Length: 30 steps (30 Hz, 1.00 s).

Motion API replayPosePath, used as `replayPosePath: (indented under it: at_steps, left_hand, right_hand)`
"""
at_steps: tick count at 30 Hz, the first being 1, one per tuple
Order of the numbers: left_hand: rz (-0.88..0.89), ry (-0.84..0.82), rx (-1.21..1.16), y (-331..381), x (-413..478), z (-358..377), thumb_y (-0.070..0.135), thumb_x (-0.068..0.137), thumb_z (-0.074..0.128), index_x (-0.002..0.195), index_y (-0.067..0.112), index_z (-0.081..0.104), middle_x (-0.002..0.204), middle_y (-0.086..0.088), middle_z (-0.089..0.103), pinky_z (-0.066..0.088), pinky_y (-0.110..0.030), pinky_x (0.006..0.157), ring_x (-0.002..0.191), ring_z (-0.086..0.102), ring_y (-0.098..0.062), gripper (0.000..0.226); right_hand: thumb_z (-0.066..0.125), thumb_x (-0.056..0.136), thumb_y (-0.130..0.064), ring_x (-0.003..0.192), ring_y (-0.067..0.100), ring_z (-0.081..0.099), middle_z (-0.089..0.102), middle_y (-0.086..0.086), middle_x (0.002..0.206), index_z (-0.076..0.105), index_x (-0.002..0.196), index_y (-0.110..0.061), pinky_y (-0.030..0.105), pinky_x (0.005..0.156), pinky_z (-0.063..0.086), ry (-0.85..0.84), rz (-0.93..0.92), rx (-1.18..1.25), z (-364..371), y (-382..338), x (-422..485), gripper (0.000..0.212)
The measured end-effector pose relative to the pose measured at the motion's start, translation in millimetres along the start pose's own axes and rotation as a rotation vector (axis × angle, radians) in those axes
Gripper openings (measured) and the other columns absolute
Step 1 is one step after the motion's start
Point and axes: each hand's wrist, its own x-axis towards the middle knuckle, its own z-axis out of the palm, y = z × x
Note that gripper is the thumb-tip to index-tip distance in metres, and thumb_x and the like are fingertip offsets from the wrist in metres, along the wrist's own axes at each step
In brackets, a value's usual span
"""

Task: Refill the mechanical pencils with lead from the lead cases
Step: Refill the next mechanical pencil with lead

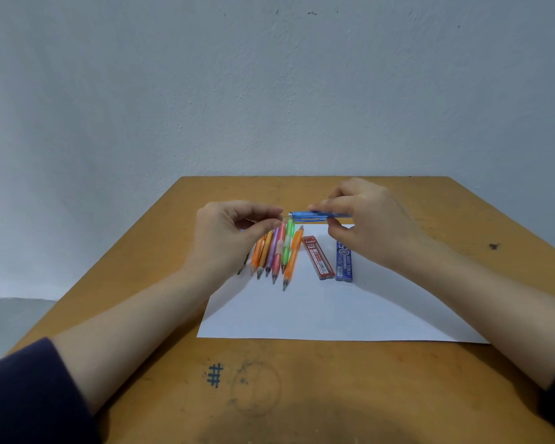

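Lead (285, 216) faint between fingers (271, 224) and pencil (300, 215)

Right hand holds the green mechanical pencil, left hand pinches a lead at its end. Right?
Not green: head view shows the right hand holding the translucent blue plastic mechanical pencil; the green plastic pencil lies on the white paper sheet. Rest is correct.

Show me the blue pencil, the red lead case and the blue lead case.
blue pencil (302, 215): head view, on its barrel.
red lead case (318, 257): head view, on its label.
blue lead case (345, 265): head view, on its printed face.
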Motion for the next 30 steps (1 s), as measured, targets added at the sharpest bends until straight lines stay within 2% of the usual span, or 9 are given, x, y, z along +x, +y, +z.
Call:
replayPosePath:
  at_steps: [4, 11, 22, 30]
  left_hand:
    - [0.006, 0.004, 0.013, 0.0, -0.1, -2.0, 0.016, 0.081, 0.071, 0.083, 0.042, 0.064, 0.077, 0.027, 0.064, 0.048, -0.005, 0.067, 0.082, 0.064, 0.01, 0.027]
    - [0.004, 0.033, 0.057, -1.5, 1.3, -2.0, 0.021, 0.082, 0.07, 0.089, 0.035, 0.066, 0.076, 0.027, 0.062, 0.046, -0.003, 0.064, 0.078, 0.062, 0.013, 0.016]
    - [-0.011, 0.05, 0.048, -1.4, 1.3, -2.4, 0.021, 0.082, 0.07, 0.093, 0.033, 0.066, 0.076, 0.026, 0.062, 0.045, -0.002, 0.064, 0.078, 0.061, 0.015, 0.016]
    - [-0.011, 0.036, 0.037, -2.3, 0.8, -1.8, 0.022, 0.08, 0.071, 0.091, 0.035, 0.067, 0.077, 0.027, 0.062, 0.046, -0.004, 0.064, 0.08, 0.062, 0.013, 0.018]
  right_hand:
    - [0.058, 0.074, -0.011, 0.064, 0.025, 0.057, 0.064, 0.007, 0.074, 0.076, 0.099, -0.011, 0.028, 0.055, 0.042, -0.004, 0.003, -0.002, 0.1, 1.1, 0.5, 0.031]
    - [0.059, 0.074, -0.009, 0.065, 0.024, 0.057, 0.064, 0.005, 0.074, 0.075, 0.1, -0.012, 0.03, 0.056, 0.044, 0.002, 0.012, 0.009, 1.1, 4.6, -0.1, 0.031]
    - [0.061, 0.073, -0.006, 0.065, 0.023, 0.057, 0.064, 0.005, 0.073, 0.075, 0.099, -0.012, 0.028, 0.057, 0.042, 0.021, 0.005, -0.001, 1.6, 6.1, 0.1, 0.03]
    - [0.058, 0.074, -0.011, 0.063, 0.024, 0.057, 0.063, 0.005, 0.072, 0.076, 0.098, -0.011, 0.031, 0.053, 0.046, 0.034, -0.024, 0.007, 1.6, 3.1, 0.0, 0.03]
